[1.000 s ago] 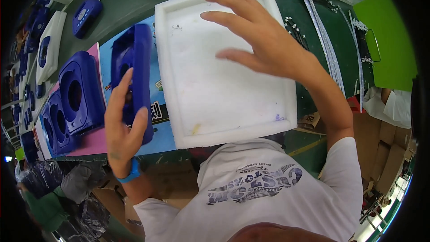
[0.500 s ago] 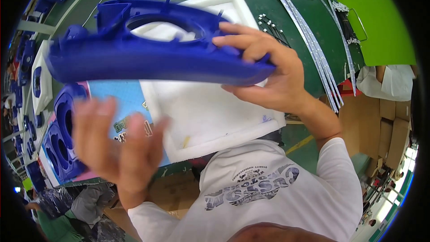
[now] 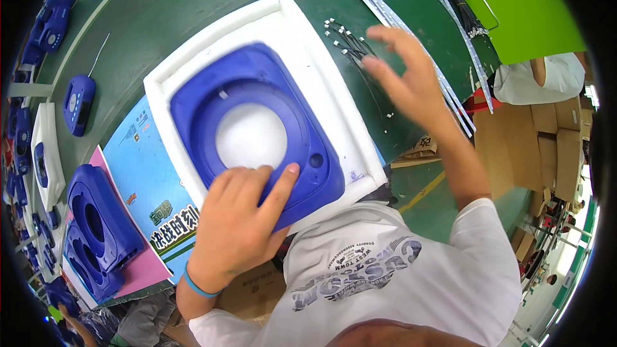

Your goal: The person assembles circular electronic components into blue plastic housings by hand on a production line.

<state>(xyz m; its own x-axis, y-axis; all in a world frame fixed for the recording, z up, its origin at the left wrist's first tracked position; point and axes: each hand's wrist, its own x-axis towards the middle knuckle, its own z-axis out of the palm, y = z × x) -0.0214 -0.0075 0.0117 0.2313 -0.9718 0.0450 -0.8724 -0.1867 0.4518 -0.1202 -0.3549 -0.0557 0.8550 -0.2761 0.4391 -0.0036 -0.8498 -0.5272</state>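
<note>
A blue plastic housing (image 3: 308,130) with a big round opening lies in the white foam tray (image 3: 340,115) in front of me. My left hand (image 3: 241,215) grips its near left part, the fingers over the face by the ring and the index finger stretched out. To the right, my right hand (image 3: 408,80) holds nothing; thumb and fingers are spread. It hovers just right of a small bunch of black cables (image 3: 350,44) with white connectors, on the green table.
Long white LED strips (image 3: 411,45) run beyond my right hand, near more cables (image 3: 464,11) and a bright green panel (image 3: 520,6). More blue housings (image 3: 96,218) stand at the left on a printed blue-and-pink sheet (image 3: 144,154). A blue device with an antenna (image 3: 80,104) lies farther left.
The blue housing, held up in my right hand before, now lies in the foam tray. My left hand has come onto it; my right hand has let go and moved right toward the cables.
</note>
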